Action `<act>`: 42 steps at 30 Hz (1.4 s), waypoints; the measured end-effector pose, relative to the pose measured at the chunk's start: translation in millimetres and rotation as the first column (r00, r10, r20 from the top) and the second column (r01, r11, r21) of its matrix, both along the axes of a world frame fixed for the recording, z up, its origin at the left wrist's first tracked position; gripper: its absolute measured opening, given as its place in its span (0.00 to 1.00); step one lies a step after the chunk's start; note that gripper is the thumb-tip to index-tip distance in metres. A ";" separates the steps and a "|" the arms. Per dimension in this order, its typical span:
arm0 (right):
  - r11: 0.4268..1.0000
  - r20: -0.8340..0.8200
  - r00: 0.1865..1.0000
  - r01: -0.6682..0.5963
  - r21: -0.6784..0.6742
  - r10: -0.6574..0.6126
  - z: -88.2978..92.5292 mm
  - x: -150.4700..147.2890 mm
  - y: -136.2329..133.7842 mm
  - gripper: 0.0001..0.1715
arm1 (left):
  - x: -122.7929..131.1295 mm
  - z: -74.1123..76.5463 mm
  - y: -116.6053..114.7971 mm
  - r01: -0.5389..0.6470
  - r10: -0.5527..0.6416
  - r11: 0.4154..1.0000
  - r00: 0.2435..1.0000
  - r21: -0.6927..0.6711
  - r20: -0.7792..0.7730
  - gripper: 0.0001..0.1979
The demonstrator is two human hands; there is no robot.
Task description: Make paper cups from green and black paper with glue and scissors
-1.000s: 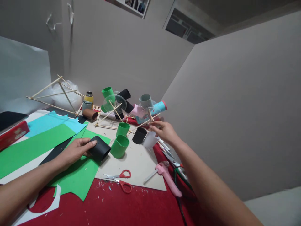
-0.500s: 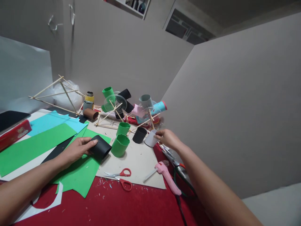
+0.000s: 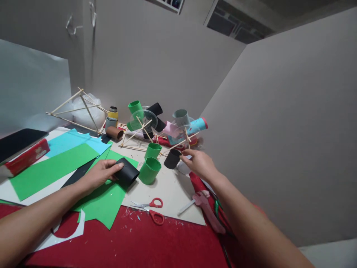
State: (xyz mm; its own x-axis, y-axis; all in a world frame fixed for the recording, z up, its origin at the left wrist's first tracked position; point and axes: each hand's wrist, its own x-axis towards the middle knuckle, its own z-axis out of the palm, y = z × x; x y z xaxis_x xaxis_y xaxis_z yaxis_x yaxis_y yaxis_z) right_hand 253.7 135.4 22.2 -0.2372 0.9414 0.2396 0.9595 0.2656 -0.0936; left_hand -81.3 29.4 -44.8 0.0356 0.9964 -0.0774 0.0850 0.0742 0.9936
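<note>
Two hands: left hand (image 3: 99, 175) grips black rolled-paper tube (image 3: 127, 174), on its side, axis rightward; right hand (image 3: 198, 163) seemingly pinches white paper tube (image 3: 183, 170), mostly hidden.

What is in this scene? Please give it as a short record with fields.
Left hand: grips black paper tube, which lies on its side on green paper
Right hand: fingertips at small black tube; grip unclear
Between the hands: green tube, standing
Nearer the camera: red scissors on a pale sheet
Surface: red table
</note>
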 end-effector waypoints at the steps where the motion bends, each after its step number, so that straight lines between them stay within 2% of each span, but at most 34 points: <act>1: 1.000 -0.018 0.999 -0.030 0.005 0.031 -0.9 -4.2 -1.1 0.11 | 0.0 0.2 -0.1 0.005 -0.005 1.000 1.000 0.002 0.001 0.25; 5: 0.974 -0.126 0.966 -0.225 0.024 0.226 -3.5 -25.7 -10.0 0.11 | 1.0 2.9 -1.3 -0.001 0.001 1.000 1.000 0.002 0.009 0.25; 9: 0.927 -0.179 0.910 -0.375 0.026 0.374 -0.3 -51.1 -15.7 0.26 | 1.9 5.5 -2.5 -0.033 0.033 0.999 0.999 -0.003 0.011 0.24; 11: 0.916 -0.158 0.905 -0.400 0.002 0.395 2.6 -62.4 -11.8 0.33 | 1.8 5.8 -2.8 -0.039 0.039 0.999 0.999 0.002 0.012 0.23; 13: 0.912 -0.118 0.910 -0.406 -0.053 0.398 4.2 -72.3 -3.7 0.37 | 1.3 5.6 -2.8 -0.033 0.033 0.999 0.999 0.002 0.017 0.23; 15: 0.910 -0.073 0.919 -0.394 -0.132 0.388 3.4 -80.9 6.0 0.32 | 0.5 4.9 -2.4 -0.021 0.021 1.000 1.000 0.002 0.023 0.22; 17: 0.906 -0.033 0.931 -0.362 -0.221 0.364 0.6 -87.7 14.8 0.20 | -0.4 3.9 -1.7 -0.013 0.012 1.000 1.000 0.012 0.023 0.22; 19: 0.898 -0.005 0.944 -0.315 -0.306 0.330 -2.4 -92.0 21.9 0.13 | -1.3 2.7 -0.7 -0.002 0.001 1.000 1.000 0.024 0.025 0.22; 24: 0.894 0.020 0.975 -0.193 -0.405 0.219 0.1 -91.1 35.2 0.14 | -3.0 0.1 0.5 0.017 -0.019 0.999 0.998 0.030 0.052 0.22; 30: 0.936 0.017 0.997 -0.065 -0.347 0.075 9.4 -84.1 47.4 0.14 | -5.1 0.0 0.8 -0.020 0.015 0.998 0.997 0.058 0.071 0.22; 33: 0.955 -0.036 0.998 -0.057 -0.292 0.048 11.9 -80.3 46.5 0.13 | -6.1 -0.5 2.0 -0.031 0.025 0.995 0.998 0.099 0.057 0.20; 36: 0.984 -0.138 0.989 -0.072 -0.164 0.049 17.7 -75.8 34.7 0.13 | -5.5 1.1 0.5 -0.031 0.030 0.981 1.000 0.190 0.005 0.18; 39: 0.988 -0.277 0.951 -0.150 -0.032 0.135 23.2 -75.9 9.2 0.17 | -3.0 6.3 -5.8 -0.022 0.070 0.949 0.987 0.315 -0.142 0.16; 42: 0.927 -0.388 0.862 -0.373 -0.051 0.325 22.4 -84.2 -25.7 0.19 | 0.1 11.3 -13.8 0.050 0.139 0.893 0.915 0.448 -0.378 0.14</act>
State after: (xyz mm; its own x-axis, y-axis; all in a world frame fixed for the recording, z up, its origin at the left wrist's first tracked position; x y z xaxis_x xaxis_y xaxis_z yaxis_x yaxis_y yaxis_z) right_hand 169.4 109.7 44.7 -0.4732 0.8403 0.2646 0.6964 0.5408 -0.4719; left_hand -81.2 15.6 -33.5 0.0511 0.9277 0.3699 0.4783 -0.3479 0.8064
